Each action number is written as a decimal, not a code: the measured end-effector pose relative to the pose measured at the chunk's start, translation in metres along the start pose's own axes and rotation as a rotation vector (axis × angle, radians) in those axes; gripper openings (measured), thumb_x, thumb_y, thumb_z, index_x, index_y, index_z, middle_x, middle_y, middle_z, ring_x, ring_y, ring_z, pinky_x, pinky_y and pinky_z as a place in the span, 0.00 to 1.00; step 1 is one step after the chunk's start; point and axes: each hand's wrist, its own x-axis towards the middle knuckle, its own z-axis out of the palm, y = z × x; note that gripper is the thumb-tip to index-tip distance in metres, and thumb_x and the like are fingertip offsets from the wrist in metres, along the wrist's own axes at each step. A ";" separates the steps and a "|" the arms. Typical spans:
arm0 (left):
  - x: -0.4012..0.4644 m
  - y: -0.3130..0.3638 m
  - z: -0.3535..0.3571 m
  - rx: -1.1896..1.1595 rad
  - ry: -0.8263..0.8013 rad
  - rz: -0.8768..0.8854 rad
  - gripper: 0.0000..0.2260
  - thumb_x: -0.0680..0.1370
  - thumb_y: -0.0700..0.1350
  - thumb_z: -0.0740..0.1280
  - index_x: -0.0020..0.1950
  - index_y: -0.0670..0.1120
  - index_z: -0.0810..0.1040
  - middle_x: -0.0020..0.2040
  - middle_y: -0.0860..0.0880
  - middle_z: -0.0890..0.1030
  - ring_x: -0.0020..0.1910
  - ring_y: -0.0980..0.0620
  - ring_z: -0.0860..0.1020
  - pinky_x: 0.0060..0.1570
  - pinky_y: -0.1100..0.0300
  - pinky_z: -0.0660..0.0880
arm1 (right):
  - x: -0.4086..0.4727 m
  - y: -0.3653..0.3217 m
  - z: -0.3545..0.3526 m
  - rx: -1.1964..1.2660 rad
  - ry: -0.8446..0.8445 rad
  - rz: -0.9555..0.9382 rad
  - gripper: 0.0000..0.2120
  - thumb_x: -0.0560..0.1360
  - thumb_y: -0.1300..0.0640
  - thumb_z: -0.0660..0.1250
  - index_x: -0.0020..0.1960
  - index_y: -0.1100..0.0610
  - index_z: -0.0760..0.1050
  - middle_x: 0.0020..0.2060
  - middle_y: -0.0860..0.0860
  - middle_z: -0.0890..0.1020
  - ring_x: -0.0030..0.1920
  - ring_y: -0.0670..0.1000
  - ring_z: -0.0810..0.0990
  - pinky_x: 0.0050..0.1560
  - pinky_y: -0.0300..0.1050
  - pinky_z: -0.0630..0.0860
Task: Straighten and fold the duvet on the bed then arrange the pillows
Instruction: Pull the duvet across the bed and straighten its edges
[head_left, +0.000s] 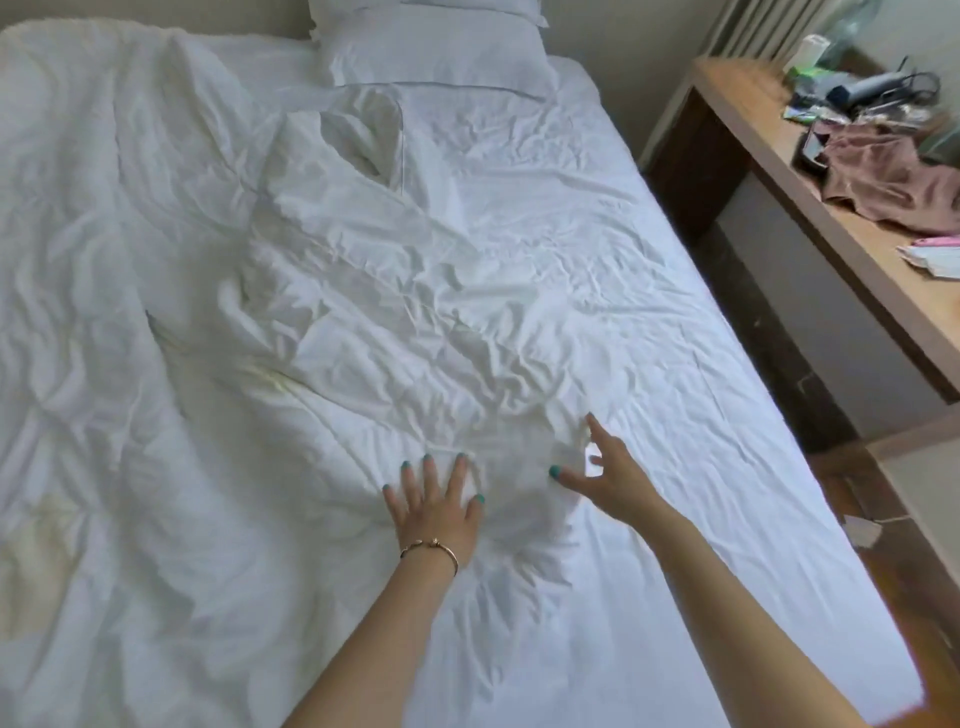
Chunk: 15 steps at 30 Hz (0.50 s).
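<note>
Broadly, the bed (701, 291) fills most of what I see, its white fitted sheet bare along the right side and running to a straight edge beside a narrow strip of dark floor (769, 332). Over the left and middle lies the duvet (156, 312), white, crumpled and bunched in thick ridges, with a loose folded-back corner near the head end. Two white pillows (441, 57) are stacked at the head of the bed, touching the duvet's upper folds.

To the right, across the floor strip, stands a wooden desk (810, 208) cluttered with a pinkish-brown cloth (883, 182), a dark corded appliance (878, 88) and small packets; I can read no writing or labels on any of it, they are too blurred.

My left hand (436, 504) lies flat on the near edge of the duvet, fingers spread and straight, pressing the fabric down; a thin bracelet (431, 548) circles that wrist. My right hand (608, 473) is just beside it, at the duvet's right border where it meets the bare sheet, fingers apart and extended, thumb and fingertips touching or nearly touching a small raised fold of white fabric. I cannot tell whether that fold is pinched.
</note>
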 end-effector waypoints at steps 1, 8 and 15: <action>-0.003 0.009 0.009 0.001 -0.004 -0.012 0.26 0.81 0.61 0.46 0.76 0.63 0.37 0.79 0.49 0.39 0.76 0.40 0.36 0.71 0.36 0.38 | 0.009 0.024 -0.004 0.029 -0.015 0.020 0.45 0.70 0.40 0.73 0.78 0.43 0.50 0.74 0.49 0.62 0.68 0.51 0.71 0.63 0.50 0.73; -0.031 0.098 0.072 -0.179 0.030 -0.095 0.39 0.76 0.66 0.58 0.75 0.64 0.33 0.75 0.50 0.28 0.73 0.38 0.29 0.70 0.32 0.51 | 0.059 0.100 -0.021 0.229 -0.079 0.077 0.46 0.70 0.37 0.71 0.78 0.42 0.47 0.75 0.54 0.60 0.74 0.54 0.63 0.69 0.51 0.66; -0.022 0.133 0.099 -0.097 0.184 -0.155 0.55 0.68 0.62 0.71 0.70 0.62 0.25 0.77 0.49 0.33 0.76 0.36 0.42 0.66 0.37 0.63 | 0.111 0.045 0.001 0.567 -0.184 -0.103 0.67 0.61 0.43 0.81 0.72 0.36 0.27 0.78 0.45 0.44 0.77 0.49 0.53 0.74 0.56 0.61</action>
